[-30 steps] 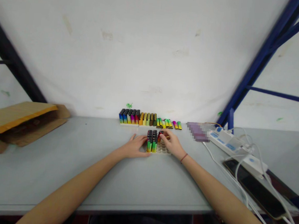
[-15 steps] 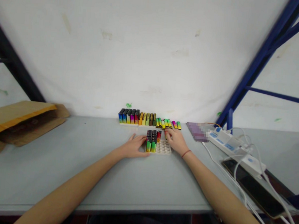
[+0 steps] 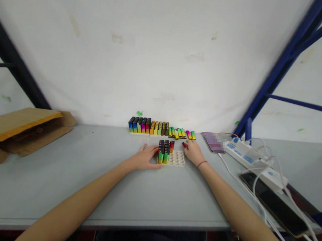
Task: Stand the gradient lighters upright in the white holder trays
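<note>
A white tray with round holes [image 3: 178, 159] lies in front of me. Black-topped lighters [image 3: 163, 157], green-yellow at the front, stand upright in its left columns, and one red lighter [image 3: 171, 146] stands in the back row to their right. My left hand [image 3: 146, 158] grips the tray's left side, thumb along the near corner and fingers behind the lighters, partly hidden. Just off the tray's back right corner, my right hand [image 3: 194, 153] is closed on another red lighter [image 3: 185, 145], its dark end pointing left and the rest hidden by the fingers.
Along the wall stand a tray of dark-topped lighters [image 3: 139, 125] and one of gold-topped lighters [image 3: 159, 128]; several loose ones [image 3: 180, 133] lie beside them. A paper bag [image 3: 25, 129] sits left. At right are a purple-screened phone [image 3: 213, 143], power strip [image 3: 253, 162], cables and dark phone [image 3: 275, 203].
My right hand has shifted slightly right and away from the tray's back edge, and the red lighter in it now shows lying tilted. My left hand stays on the tray.
</note>
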`<state>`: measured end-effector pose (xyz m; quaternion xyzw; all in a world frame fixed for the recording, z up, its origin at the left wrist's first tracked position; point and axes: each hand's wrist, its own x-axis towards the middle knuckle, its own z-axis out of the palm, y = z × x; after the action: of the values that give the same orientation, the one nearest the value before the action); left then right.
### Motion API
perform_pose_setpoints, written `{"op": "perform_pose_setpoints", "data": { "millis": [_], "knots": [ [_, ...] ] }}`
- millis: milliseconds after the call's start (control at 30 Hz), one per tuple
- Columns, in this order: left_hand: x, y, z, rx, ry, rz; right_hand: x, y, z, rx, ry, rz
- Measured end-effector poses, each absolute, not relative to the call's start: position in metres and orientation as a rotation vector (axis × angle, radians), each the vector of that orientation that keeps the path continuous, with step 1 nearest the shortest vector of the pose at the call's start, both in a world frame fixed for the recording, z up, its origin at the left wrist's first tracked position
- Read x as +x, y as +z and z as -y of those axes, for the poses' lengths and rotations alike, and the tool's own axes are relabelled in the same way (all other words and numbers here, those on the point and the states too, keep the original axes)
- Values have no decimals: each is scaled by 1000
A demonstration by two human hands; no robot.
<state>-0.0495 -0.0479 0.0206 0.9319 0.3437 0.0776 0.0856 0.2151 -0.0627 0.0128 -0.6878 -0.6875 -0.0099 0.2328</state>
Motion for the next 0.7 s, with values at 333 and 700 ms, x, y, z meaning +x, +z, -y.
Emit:
{"op": "perform_pose_setpoints", "data": {
  "millis": [333, 700],
  "knots": [
    [-50, 19, 48, 2786, 232, -1031, 203, 23, 71, -1769, 161, 1687],
    [-50, 19, 48, 2783, 217, -1030, 201, 21, 70, -1380, 310, 1538]
  ]
}}
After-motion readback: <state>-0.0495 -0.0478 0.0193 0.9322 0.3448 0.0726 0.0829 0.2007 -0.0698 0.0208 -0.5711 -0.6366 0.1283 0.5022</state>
